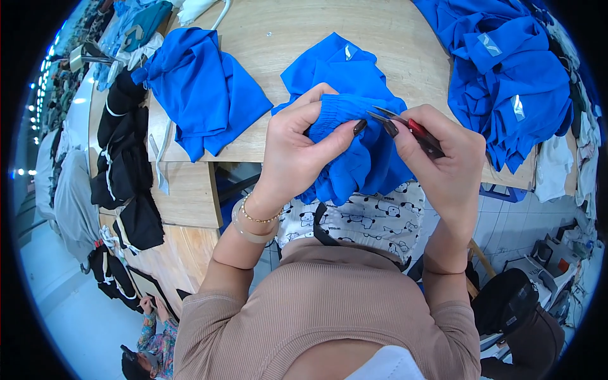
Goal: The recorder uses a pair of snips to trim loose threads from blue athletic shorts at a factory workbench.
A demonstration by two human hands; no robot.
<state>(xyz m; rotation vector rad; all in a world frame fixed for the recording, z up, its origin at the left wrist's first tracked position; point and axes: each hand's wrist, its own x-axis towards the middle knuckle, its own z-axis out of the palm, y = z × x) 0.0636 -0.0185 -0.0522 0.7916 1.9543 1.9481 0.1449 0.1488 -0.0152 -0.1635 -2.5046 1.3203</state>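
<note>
our left hand (297,149) is closed, bunching a blue garment (354,142) at the worktop (411,57) edge. our right hand (443,161) is closed around red-handled snips (408,130), blades touching the gathered fabric. blue pile (506,82) lies at right.

Blue garment piles (506,69) and black garments (123,158) lie on the wooden table (266,38)

Wooden table (272,57) — blue garment (206,88) at left, blue pile (506,76) at right, black clothes (123,158) along the left edge.
</note>
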